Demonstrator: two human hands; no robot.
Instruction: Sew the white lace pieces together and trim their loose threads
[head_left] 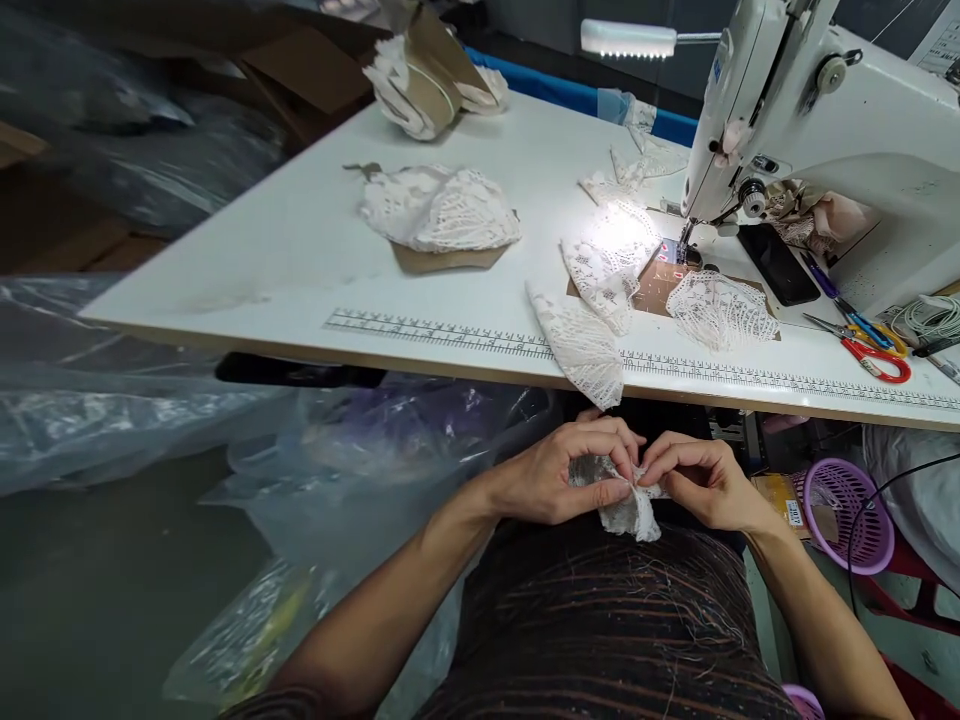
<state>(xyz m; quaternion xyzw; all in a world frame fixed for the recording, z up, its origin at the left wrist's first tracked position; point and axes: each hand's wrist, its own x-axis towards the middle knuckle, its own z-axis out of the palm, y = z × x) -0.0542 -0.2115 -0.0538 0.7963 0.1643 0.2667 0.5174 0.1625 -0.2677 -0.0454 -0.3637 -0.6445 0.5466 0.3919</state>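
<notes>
My left hand (581, 470) pinches a small piece of white lace (634, 515) just in front of the table edge, over my lap. From the other side my right hand (697, 480) grips the same lace, fingertips close to those of the left. Part of the lace is hidden behind the fingers. Above the hands, a white lace piece (581, 345) hangs over the table edge, beside more lace (607, 265) under the lamp. Another lace piece (720, 308) lies to the right, below the needle of the sewing machine (757, 130).
A lace stack (442, 210) and a tied bundle (420, 85) sit on the white table (247, 250). Red-handled scissors (874, 360) and a black phone (780, 262) lie at right. A lamp (628, 40) shines above; a purple basket (847, 515) stands below. Plastic bags (337, 490) fill the left.
</notes>
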